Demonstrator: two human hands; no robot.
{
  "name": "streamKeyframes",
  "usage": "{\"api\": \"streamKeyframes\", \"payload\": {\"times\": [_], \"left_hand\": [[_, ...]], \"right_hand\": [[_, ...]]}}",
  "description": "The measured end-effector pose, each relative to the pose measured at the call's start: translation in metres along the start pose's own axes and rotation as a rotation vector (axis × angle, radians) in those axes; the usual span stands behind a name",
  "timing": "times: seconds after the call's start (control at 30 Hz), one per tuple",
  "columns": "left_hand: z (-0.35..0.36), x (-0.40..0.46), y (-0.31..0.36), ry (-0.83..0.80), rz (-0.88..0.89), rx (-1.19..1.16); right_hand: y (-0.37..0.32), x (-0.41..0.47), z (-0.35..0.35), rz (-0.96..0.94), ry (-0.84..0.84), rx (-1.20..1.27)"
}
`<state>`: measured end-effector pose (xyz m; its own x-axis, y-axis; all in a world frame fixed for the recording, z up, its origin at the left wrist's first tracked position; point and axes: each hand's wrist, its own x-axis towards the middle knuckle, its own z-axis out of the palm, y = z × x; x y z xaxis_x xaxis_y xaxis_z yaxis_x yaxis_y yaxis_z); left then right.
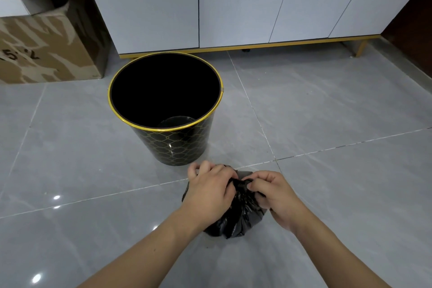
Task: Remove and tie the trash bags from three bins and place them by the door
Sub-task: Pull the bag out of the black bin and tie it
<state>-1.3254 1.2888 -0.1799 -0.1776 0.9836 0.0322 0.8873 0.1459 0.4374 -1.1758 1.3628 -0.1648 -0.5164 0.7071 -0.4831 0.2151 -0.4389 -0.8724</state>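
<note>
1. Trash bag (236, 215): a small black plastic bag sits on the grey tiled floor (339, 170), just in front of the bin and near the lower middle of the view. Its top is gathered into a crumpled neck between the two hands.
2. Left hand (210, 188): lies over the left side of the bag's top; its fingers (228, 176) are curled and pinch the gathered plastic at the neck.
3. Right hand (274, 194): comes in from the right; its fingers (256, 186) are bent and pinch the same gathered neck, facing the left hand and almost touching it.
4. Bin (173, 142): a round black waste bin with a gold rim and a gold lattice pattern stands upright on the floor beyond the bag. Its inside is dark, with no liner over the rim.
5. Cabinet (233, 2): white doors with a gold base strip and gold legs stand behind the bin.
6. Cardboard box (44, 54): rests on the floor at the left, beside the cabinet.
</note>
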Motion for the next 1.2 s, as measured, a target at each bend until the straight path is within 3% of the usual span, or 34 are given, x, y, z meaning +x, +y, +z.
{"api": "streamKeyframes", "payload": {"times": [0.27,0.43,0.73,1.2], "left_hand": [[0.005,-0.002,-0.01,-0.017,-0.067,0.01],[0.006,-0.006,-0.012,0.031,-0.076,-0.003],[0.0,-0.01,-0.012,0.073,0.038,-0.101],[0.016,0.0,0.0,-0.091,-0.035,-0.129]], "right_hand": [[0.004,0.008,-0.004,0.215,0.007,0.131],[0.001,0.009,-0.007,0.255,0.004,0.251],[0.002,0.012,-0.007,0.232,0.132,-0.165],[-0.001,0.011,-0.012,0.277,0.314,-0.04]]}}
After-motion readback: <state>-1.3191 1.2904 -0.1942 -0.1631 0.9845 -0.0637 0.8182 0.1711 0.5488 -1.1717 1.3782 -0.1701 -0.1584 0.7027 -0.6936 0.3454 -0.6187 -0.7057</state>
